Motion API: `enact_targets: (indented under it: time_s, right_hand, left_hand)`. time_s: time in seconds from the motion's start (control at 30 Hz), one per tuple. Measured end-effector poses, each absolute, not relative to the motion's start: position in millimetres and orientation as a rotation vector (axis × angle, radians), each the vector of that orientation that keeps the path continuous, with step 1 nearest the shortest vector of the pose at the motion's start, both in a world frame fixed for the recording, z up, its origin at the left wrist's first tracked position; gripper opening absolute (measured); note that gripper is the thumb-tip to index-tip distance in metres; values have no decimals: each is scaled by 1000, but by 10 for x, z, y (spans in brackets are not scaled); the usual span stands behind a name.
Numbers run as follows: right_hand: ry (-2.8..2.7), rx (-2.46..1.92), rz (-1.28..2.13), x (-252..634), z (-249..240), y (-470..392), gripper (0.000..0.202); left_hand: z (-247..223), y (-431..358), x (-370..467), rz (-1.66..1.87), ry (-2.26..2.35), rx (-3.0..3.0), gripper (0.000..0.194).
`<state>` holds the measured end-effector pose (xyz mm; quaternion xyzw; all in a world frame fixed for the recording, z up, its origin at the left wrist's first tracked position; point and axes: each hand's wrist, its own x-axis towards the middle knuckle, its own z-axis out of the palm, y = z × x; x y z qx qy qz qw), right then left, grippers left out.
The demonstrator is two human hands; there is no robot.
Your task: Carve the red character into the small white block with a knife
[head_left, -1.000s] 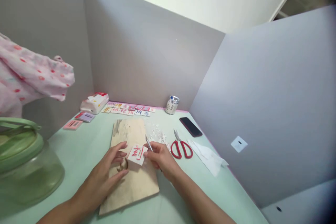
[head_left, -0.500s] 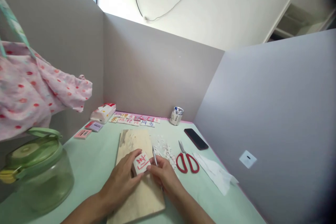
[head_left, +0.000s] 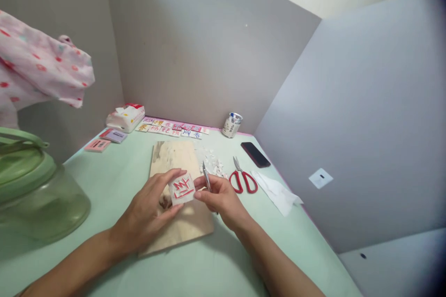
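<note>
Spanning a white square [head_left: 181, 187] bearing a red character [head_left: 184, 189], left fingers [head_left: 171, 174] grip it; right fingers [head_left: 206, 197] clasp a knife [head_left: 206, 177].

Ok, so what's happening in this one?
A person's left hand holds a white square piece marked with a red character above a wooden board. The right hand, close to the piece's right edge, holds a slim craft knife with its tip pointing away. White shavings lie beside the board, near red-handled scissors.

The left edge cuts off the jug [head_left: 45, 204] and cloth [head_left: 45, 65], while the right hand [head_left: 222, 198] hides part of the knife [head_left: 206, 175] and the left hand [head_left: 148, 206] some board [head_left: 186, 232].
</note>
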<state>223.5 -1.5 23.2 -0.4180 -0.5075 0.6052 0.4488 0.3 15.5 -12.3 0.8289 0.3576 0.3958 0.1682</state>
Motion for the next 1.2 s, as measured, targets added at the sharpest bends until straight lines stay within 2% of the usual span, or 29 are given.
enact_targets:
  time_s: [0.4, 0.67, 0.9, 1.2]
  right_hand:
    - [-1156, -1001, 1582, 2200, 285, -34, 37]
    - [-1121, -1000, 1593, 2195, 284, -46, 36]
    - [-1132, -999, 1617, 2205, 231, -28, 36]
    - [-1214, -991, 1633, 2231, 198, -22, 37]
  left_hand:
    - [-71, 159, -20, 1279, 965, 2355, 49]
    - [-40, 134, 10, 1112, 939, 2003, 46]
    - [-17, 96, 43, 928, 834, 1662, 51]
    - [44, 135, 44, 894, 801, 1443, 63]
